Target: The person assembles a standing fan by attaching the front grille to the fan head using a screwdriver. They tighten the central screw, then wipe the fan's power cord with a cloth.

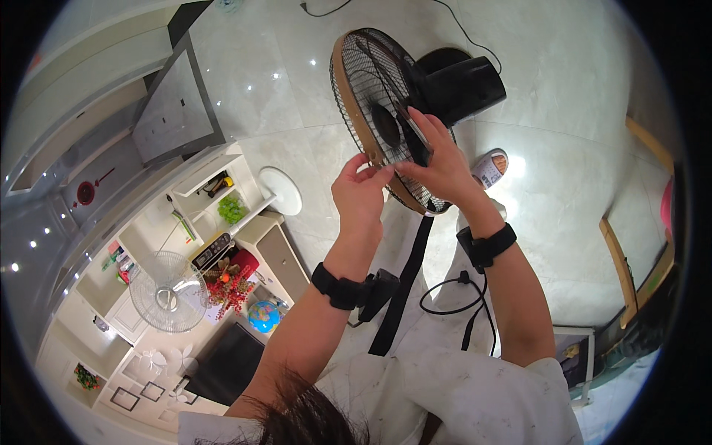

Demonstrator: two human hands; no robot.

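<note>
A black electric fan (452,93) with a wire cage (371,55) and a brown rim band (343,89) stands tilted in front of me. My left hand (360,193) is closed in a pinch on the lower part of the rim band, by a small fastening. My right hand (445,163) lies over the cage's near side, thumb reaching to the rim beside my left fingertips. Along its fingers runs a slim dark thing with a light edge (417,127), apparently held; its kind is unclear. Fan blades show dimly behind the wires.
A white round-topped stand (280,190) is left of the fan. Further left, white shelving (148,222) carries a second fan (169,291), a globe (264,316) and red flowers (230,285). A slippered foot (490,168) is right of the fan; a black cable (445,283) hangs near my right forearm.
</note>
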